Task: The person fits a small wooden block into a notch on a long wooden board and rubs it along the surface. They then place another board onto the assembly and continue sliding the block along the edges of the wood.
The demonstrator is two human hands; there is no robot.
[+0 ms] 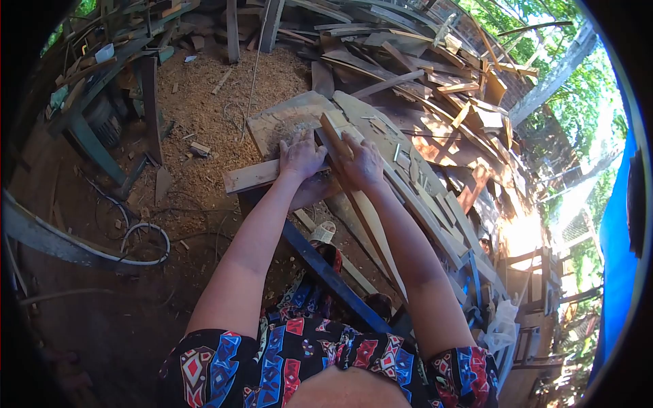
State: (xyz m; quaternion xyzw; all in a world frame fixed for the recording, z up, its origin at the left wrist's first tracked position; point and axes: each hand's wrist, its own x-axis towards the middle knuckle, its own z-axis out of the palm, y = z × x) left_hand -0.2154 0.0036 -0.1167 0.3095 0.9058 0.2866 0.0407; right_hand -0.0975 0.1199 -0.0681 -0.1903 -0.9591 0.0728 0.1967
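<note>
My left hand (303, 158) is over the inner end of a short pale wooden board (253, 177), its fingers bent over the far edge and its thumb near a long plank. That long wooden plank (371, 221) stands on its narrow edge and slants from the bench toward my body. Near its far end my right hand (362, 162) grips it from the right, fingers over the top edge. Both pieces meet at an angle between my hands. Beneath lies a dusty wooden worktop (275, 122). My fingertips are partly hidden.
Thin wooden strips (435, 204) lie along the right of the worktop. A dark blue bar (326, 272) crosses below my arms. Scrap wood (408, 61) is heaped behind. Sawdust (204, 102) covers the ground, and a pale hose (166, 248) curls at left.
</note>
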